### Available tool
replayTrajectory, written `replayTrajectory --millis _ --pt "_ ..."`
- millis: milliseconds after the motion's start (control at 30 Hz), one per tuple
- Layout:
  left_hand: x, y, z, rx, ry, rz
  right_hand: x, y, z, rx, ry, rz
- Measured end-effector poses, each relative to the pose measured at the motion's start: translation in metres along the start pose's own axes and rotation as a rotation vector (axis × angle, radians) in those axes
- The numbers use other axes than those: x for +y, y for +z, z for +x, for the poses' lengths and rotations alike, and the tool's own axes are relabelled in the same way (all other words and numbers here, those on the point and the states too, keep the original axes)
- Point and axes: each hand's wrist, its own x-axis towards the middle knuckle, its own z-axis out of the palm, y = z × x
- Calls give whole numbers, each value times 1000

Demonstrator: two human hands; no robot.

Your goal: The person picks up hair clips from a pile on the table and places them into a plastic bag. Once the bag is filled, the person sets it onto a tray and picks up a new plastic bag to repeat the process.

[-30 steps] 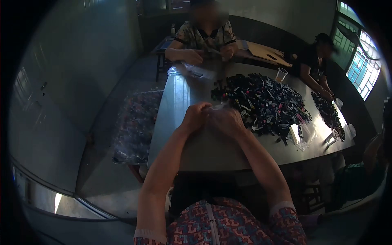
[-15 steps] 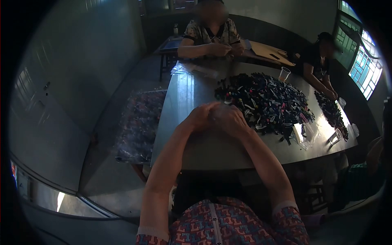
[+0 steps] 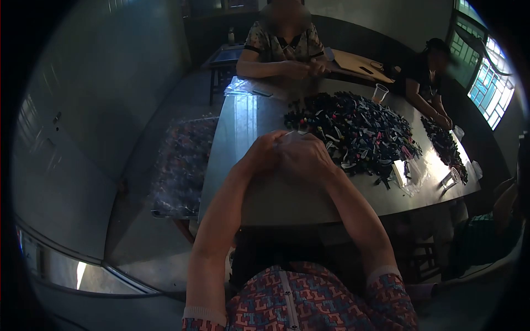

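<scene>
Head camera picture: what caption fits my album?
Left hand and right hand meet over the table beside a dark pile of small pieces.

Bare table lies open left of the hands — the heap of small parts blocks the right.

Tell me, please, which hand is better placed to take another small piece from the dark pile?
Probably the right hand: it is on the side of the dark pile, almost at its near edge. The left hand is farther away.
</scene>
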Motion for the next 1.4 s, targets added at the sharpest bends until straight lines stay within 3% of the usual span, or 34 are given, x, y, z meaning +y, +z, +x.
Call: replayTrajectory --millis 67,133,167,233,267,333,533,733,1400 --pt "1 -3 -3 47 -29 30 -3 -9 5 66 -15 -11" --pt "3 -6 -2 108 -135 56 2 -17 8 258 324 158" --pt "0 -7 -1 106 -138 49 11 -16 6 252 328 156" --pt "-8 -9 1 122 -118 40 31 -13 1 404 593 256" --pt "-11 -8 1 119 -121 33 39 -13 -1 399 599 252" --pt "-11 -6 1 126 -104 49 46 -15 -3 467 871 546" --pt "-13 -6 3 114 -128 19 50 -24 -5 640 939 757" --pt "-15 -6 2 93 -85 27 56 -16 -7 705 843 683" --pt "-13 -4 1 101 -109 15 54 -13 -9 663 783 597"
